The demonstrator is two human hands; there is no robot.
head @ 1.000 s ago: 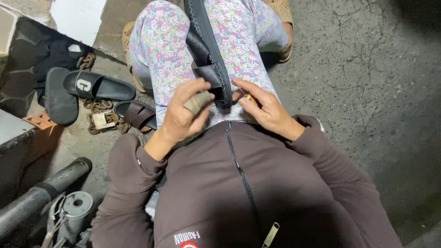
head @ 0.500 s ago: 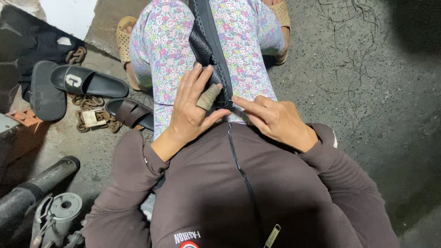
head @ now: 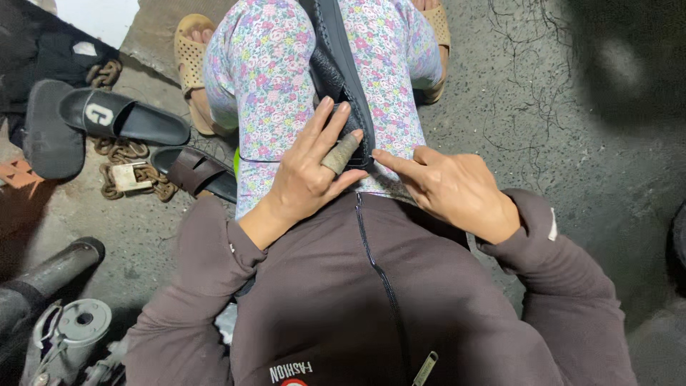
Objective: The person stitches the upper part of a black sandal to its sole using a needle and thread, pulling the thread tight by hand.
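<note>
Black leather sandal piece (head: 336, 78) lies along the lap, between the thighs in floral trousers (head: 275, 78), near end by the waist. Left hand (head: 307, 175) rests flat on that end, fingers spread and open, pressing but not closed round it; a grey-brown wrap covers one finger (head: 340, 154). Right hand (head: 454, 189) sits just beside, loosely curled, index finger pointing at the piece's edge, tip touching or nearly so, cannot tell which; it holds nothing. On the concrete floor (head: 572, 143) left: black slide sandal (head: 121, 118), brown sandal (head: 200, 171), rusty chain with padlock (head: 132, 177).
</note>
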